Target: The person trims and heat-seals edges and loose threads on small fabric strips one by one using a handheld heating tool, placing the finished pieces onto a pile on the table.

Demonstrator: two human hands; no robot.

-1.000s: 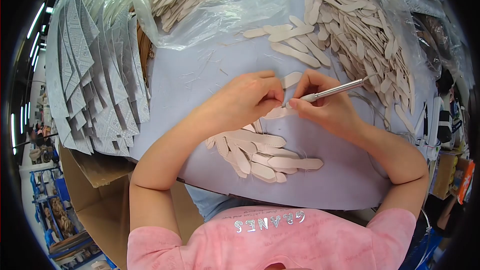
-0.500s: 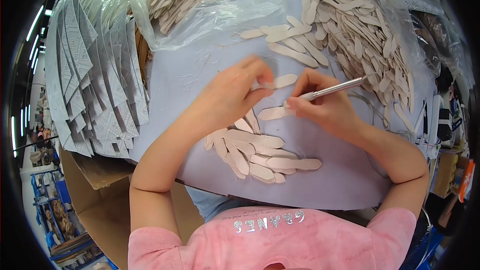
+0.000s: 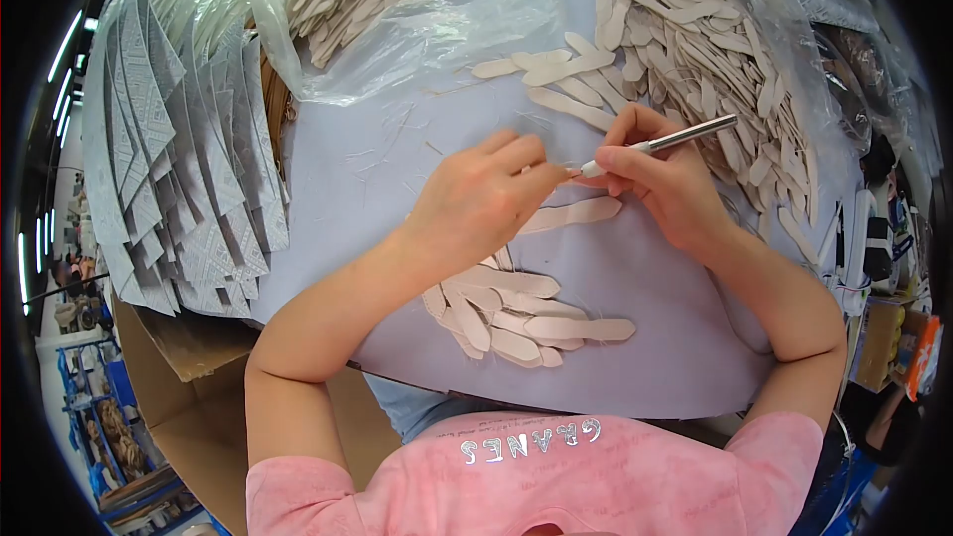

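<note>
My right hand (image 3: 663, 177) is closed around a slim silver pen-like tool (image 3: 685, 135), whose white tip end points left. Close to that tip, my left hand (image 3: 491, 189) has its fingers pinched together; what they hold is hidden. A beige strip with rounded ends (image 3: 574, 215) lies on the table just below both hands, its left end under my left hand. Part of another pale strip shows between the hands, mostly covered by fingers. Nearer my body rests a small heap of beige strips (image 3: 511, 323), some with stitching along their edges.
A large pile of beige strips (image 3: 695, 50) spreads at the back right, with a few strays beside it. More strips lie in a clear plastic bag (image 3: 437, 30) at the back. Grey patterned sheets (image 3: 189, 159) are stacked left, above a cardboard box (image 3: 199, 407). Thread scraps dot the table.
My right hand has moved up and away from my body, bringing the tool's tip close to my left fingers. My left hand has shifted slightly nearer my body.
</note>
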